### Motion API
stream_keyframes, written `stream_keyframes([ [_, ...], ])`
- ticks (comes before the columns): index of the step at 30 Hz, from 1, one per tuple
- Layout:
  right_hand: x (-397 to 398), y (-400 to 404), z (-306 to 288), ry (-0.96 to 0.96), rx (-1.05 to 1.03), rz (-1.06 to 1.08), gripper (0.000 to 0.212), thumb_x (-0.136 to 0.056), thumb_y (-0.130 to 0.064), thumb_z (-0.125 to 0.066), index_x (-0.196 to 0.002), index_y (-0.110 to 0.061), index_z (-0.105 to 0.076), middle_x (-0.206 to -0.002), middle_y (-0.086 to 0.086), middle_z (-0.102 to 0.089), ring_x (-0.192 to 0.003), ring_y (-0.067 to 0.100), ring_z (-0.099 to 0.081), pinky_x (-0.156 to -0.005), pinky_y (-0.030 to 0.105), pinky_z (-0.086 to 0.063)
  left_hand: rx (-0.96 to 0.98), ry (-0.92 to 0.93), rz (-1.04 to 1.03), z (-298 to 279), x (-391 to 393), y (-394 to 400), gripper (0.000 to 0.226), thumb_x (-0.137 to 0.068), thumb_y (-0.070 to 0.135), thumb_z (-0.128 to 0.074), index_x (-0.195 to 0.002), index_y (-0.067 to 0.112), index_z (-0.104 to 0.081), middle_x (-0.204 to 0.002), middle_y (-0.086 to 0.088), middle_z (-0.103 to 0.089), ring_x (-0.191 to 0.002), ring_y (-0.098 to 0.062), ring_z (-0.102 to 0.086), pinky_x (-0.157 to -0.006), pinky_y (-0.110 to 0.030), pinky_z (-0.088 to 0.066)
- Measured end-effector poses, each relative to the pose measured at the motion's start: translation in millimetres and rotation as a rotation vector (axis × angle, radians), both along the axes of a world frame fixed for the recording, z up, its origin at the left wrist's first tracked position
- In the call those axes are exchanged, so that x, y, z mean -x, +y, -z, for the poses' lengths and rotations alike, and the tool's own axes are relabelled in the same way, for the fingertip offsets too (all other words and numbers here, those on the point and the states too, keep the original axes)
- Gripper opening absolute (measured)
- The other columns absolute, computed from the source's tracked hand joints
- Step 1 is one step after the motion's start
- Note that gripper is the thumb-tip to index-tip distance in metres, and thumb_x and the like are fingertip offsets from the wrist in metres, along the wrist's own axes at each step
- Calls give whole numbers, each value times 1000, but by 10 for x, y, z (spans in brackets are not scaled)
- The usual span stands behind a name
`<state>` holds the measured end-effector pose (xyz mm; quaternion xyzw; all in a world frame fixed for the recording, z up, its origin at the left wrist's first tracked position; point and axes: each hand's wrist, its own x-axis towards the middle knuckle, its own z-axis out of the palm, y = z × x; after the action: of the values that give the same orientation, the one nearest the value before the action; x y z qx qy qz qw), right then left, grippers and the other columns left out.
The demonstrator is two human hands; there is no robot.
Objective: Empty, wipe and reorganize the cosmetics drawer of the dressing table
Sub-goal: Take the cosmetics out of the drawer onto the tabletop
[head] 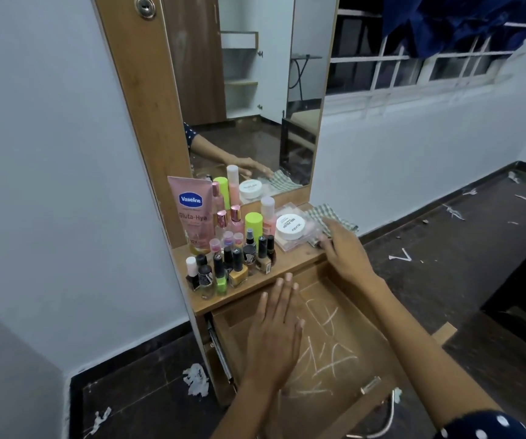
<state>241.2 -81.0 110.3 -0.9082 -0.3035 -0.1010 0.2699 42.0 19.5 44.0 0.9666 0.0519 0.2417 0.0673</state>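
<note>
Both hands are out over the open drawer (328, 359). My left hand (275, 331) is flat, fingers straight and close together, and holds nothing. It hovers over the left part of the drawer. My right hand (345, 251) reaches up to the cloth (334, 218) on the shelf (255, 293). Its fingers touch the cloth's near edge. I cannot tell if they have pinched it yet.

Going big to small: the mirror (255, 90) is tall, smooth and shiny in a brown wood frame. The drawer is a wide wood box, pulled out, with nothing in it but white chalky scribbles on the bottom. The shelf is flat wood. The cloth is soft, checked and crumpled. The pink tube (192, 213) looks squashy. The white jar (290, 227) is round and sits on a clear flat pack. The nail polish bottles (230, 264) are small, hard and shiny, packed tight near the shelf edge.

What could go wrong: the cloth lies just beside the jar, so a quick tug may drag the jar along. A bump from my left hand could knock the little bottles down into the drawer.
</note>
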Motion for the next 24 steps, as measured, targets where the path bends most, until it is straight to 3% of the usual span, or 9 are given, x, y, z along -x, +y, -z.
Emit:
stream_keyframes([
  [3,-8,-48,57,19,134,-42,43,-102,-30,-33,-140,-9,-38,-141,10,-50,-130,24,-46,-113,44,-27,1,33,-14,-200,-250,-119,56,-99,38,-30,-147,10,-30,-156,-6,-23,-145,-20,-20,-117,-43,-19],
  [5,1,-62,98,-7,139,-23,43,-101,-28,-36,-139,-9,-39,-137,11,-54,-127,25,-49,-111,43,-30,7,72,-44,-335,-442,-155,57,-97,33,-39,-148,10,-29,-156,-7,-22,-145,-20,-19,-117,-44,-14],
  [8,12,-72,117,-64,147,15,40,-98,-25,-40,-135,-10,-43,-128,10,-59,-118,26,-54,-103,39,-37,-129,192,-73,-372,-692,-116,65,-100,27,-33,-151,5,0,-159,-12,5,-147,-23,8,-115,-42,12],
  [10,7,-83,122,-95,174,27,38,-96,-23,-43,-133,-11,-45,-122,10,-61,-113,27,-56,-97,39,-37,-201,272,-102,-359,-796,-62,64,-102,26,-24,-147,3,15,-157,-13,19,-145,-25,20,-112,-41,20],
  [13,-14,-130,139,-114,211,18,40,-94,-21,-44,-133,-14,-45,-123,8,-61,-113,26,-54,-97,39,-37,-214,303,-116,-358,-877,-5,62,-102,26,-20,-147,2,15,-157,-13,19,-145,-25,19,-112,-42,19],
  [18,-58,-159,170,-124,330,-11,47,-96,-28,-40,-143,-23,-39,-140,1,-46,-124,23,-44,-102,39,-33,-121,315,-133,-357,-942,-47,63,-104,31,-20,-148,3,14,-157,-12,18,-145,-25,18,-111,-39,20],
  [24,-91,-95,129,-129,360,6,48,-98,-38,-38,-144,-27,-36,-135,1,-45,-117,24,-43,-96,39,-33,-68,283,-141,-368,-981,-33,63,-104,35,-19,-148,5,16,-156,-10,21,-145,-22,19,-112,-36,19],
])
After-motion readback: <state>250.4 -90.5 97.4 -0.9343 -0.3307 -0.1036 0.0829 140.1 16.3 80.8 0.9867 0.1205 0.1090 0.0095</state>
